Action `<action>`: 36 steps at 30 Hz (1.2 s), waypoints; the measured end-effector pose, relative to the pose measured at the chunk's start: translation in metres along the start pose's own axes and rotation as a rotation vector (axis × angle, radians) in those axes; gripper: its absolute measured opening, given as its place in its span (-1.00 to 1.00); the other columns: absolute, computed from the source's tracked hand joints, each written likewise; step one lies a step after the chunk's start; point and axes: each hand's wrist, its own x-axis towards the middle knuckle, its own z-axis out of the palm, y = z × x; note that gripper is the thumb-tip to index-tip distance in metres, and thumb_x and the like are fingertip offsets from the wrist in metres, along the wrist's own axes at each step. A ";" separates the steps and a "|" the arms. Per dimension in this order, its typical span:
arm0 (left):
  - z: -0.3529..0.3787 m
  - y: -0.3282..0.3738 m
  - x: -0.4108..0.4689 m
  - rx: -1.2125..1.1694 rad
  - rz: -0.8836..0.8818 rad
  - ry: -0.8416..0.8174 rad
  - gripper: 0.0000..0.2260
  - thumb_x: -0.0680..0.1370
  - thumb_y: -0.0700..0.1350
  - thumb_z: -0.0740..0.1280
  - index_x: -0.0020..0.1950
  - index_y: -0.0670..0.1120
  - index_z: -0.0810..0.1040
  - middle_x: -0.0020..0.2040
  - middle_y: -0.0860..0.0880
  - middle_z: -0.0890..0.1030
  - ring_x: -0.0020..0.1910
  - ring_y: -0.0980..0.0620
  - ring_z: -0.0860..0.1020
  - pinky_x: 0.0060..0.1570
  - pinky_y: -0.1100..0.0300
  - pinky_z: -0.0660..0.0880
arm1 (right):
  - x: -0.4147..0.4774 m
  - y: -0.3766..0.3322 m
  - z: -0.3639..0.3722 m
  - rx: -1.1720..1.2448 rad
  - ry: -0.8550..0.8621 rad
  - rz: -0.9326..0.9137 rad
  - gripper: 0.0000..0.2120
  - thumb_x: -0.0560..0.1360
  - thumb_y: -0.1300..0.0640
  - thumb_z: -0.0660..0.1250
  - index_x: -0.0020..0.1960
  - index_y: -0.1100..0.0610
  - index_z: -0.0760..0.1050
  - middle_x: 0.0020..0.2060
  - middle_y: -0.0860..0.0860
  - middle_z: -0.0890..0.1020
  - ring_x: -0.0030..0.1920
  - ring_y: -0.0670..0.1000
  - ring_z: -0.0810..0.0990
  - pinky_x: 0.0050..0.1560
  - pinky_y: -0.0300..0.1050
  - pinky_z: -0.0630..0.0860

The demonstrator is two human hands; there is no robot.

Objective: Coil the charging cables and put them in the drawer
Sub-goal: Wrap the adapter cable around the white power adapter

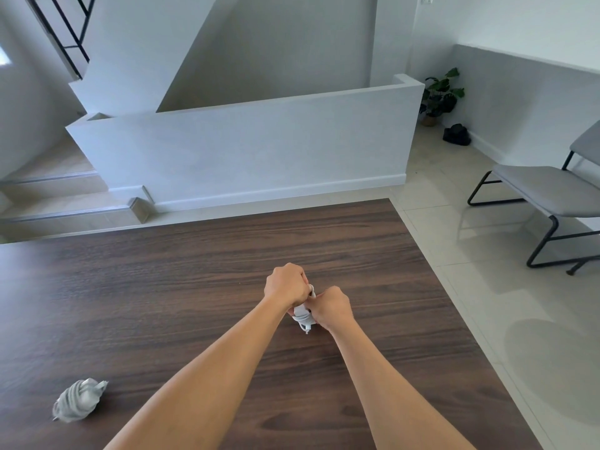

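One bundle [79,399] looks coiled, lying on the table [194,271] at near left; second cable [303,317] mid-wrap at centre, left hand [285,284] and right hand [331,308] curled tight round it; no drawer visible, stowing remains.

Two white charging cables are showing: one wound cable bundle [79,400] is lying on the wooden table [194,287], and a second cable [303,316] is being gripped by both hands. Two bare hands are showing, the left hand [285,285] and the right hand [331,308]. One table is standing here. Beyond it, one potted plant [440,95], one black item [456,135] too small to name, one grey chair [545,193] and two stair steps [48,180] are showing.
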 end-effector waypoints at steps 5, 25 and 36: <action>0.000 0.000 0.000 0.028 0.011 -0.009 -0.85 0.54 -0.20 0.29 -0.15 -0.01 0.60 -0.04 -0.09 0.65 -0.23 -0.14 0.67 -0.28 0.08 0.67 | 0.003 0.003 0.005 -0.007 -0.013 0.026 -0.65 0.41 -0.04 0.38 0.01 0.23 0.55 -0.10 0.10 0.66 -0.23 0.03 0.62 -0.23 -0.10 0.61; -0.009 -0.024 -0.003 -0.006 0.093 -0.040 -0.83 0.56 -0.18 0.35 0.11 0.02 0.62 0.26 -0.11 0.56 -0.04 -0.10 0.61 -0.16 0.11 0.64 | 0.008 0.010 0.016 0.180 -0.100 0.000 -0.70 0.48 -0.06 0.37 -0.15 0.20 0.55 -0.18 0.09 0.65 -0.29 -0.01 0.65 -0.26 -0.10 0.67; -0.017 -0.034 -0.007 -0.034 0.119 -0.135 -0.82 0.57 -0.19 0.32 0.01 0.06 0.65 0.28 -0.13 0.54 -0.17 -0.15 0.68 -0.22 0.04 0.67 | -0.001 0.018 0.019 0.324 -0.080 -0.084 -0.76 0.53 0.02 0.32 -0.07 0.20 0.59 -0.11 0.14 0.69 -0.10 0.07 0.68 -0.11 -0.02 0.67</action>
